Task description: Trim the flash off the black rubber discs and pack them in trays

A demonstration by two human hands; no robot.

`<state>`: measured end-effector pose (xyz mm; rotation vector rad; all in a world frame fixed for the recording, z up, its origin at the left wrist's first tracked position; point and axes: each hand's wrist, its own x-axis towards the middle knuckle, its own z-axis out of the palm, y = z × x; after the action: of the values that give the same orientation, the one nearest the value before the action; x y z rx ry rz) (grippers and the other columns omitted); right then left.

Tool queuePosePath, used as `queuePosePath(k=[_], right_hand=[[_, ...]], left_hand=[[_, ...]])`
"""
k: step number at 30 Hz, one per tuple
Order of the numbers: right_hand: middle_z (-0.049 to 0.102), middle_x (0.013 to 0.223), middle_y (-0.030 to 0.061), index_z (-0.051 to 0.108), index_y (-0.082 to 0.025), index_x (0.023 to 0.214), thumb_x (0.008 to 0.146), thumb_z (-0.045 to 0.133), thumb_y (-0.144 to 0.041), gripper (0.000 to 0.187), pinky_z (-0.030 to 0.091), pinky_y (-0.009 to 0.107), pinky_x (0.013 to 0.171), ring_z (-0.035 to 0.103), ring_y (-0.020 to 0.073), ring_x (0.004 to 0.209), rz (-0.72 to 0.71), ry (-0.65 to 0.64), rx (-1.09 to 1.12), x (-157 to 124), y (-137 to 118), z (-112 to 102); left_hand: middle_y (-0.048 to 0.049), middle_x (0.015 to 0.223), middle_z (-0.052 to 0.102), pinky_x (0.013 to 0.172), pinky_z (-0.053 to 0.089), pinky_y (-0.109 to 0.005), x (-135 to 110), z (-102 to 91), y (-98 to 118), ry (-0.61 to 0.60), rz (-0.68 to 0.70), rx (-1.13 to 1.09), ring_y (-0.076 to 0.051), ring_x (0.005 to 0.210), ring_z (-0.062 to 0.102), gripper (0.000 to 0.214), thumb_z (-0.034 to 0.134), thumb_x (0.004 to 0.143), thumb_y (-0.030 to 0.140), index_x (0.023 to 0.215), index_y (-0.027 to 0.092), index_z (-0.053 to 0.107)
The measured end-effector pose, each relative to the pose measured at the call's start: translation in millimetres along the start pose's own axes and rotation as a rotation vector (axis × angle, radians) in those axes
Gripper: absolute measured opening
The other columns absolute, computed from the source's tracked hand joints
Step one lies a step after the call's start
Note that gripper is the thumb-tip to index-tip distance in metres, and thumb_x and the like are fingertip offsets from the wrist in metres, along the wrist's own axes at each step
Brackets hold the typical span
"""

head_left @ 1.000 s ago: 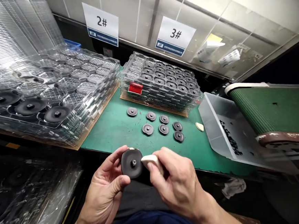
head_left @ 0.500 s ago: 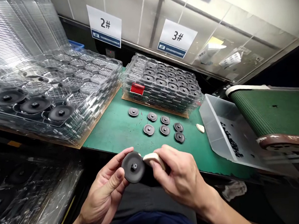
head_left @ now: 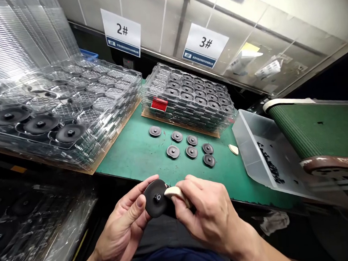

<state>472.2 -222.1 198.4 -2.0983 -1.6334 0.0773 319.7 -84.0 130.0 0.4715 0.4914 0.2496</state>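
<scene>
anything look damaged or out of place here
The brown end piece of the conveyor looks chipped, with pale patches, and a crumpled whitish thing shows below the bench at right, too unclear to identify. The dark disc in the left hand shows no obvious damage.

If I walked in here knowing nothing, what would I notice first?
Probably the lower centre, where the left hand has a dark disc in its grip and the right hand holds a cream-coloured piece at the disc's edge. Just beyond, seven more dark discs lie on the green table. At the back, a white 2# sign and a white 3# sign stand out.
</scene>
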Motion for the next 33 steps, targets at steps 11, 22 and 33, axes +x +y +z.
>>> queuePosePath(k=[11,22,33], right_hand=[[0.054,0.082,0.0017,0.059,-0.017,0.095,0.107,0.049,-0.023,0.017,0.027,0.037,0.063,0.039,0.0183,0.069,-0.228,-0.141,-0.128,8,-6,-10],[0.048,0.073,-0.0012,0.049,-0.019,0.081,0.104,0.05,-0.023,0.023,0.029,0.032,0.06,0.039,0.0132,0.062,0.041,-0.026,0.126,9,-12,12],[0.051,0.076,-0.0007,0.056,-0.019,0.082,0.102,0.052,-0.021,0.021,0.029,0.03,0.057,0.04,0.0117,0.06,0.044,-0.005,0.196,10,-20,10]], left_hand=[[-0.0072,0.099,0.081,0.084,0.058,-0.024,3,-6.1,-8,-0.064,-0.199,-0.017,-0.018,0.094,0.073,0.027,0.069,0.095,0.041,0.105,0.019,0.081],[-0.0049,0.13,0.075,0.101,0.054,-0.026,2,-6.0,-11,0.018,0.044,-0.129,-0.02,0.117,0.069,0.062,0.09,0.077,0.031,0.135,0.033,0.068],[-0.0052,0.119,0.08,0.092,0.058,-0.021,-1,3.8,4,0.128,0.283,0.127,-0.022,0.11,0.074,0.06,0.097,0.064,0.017,0.119,0.03,0.078]])
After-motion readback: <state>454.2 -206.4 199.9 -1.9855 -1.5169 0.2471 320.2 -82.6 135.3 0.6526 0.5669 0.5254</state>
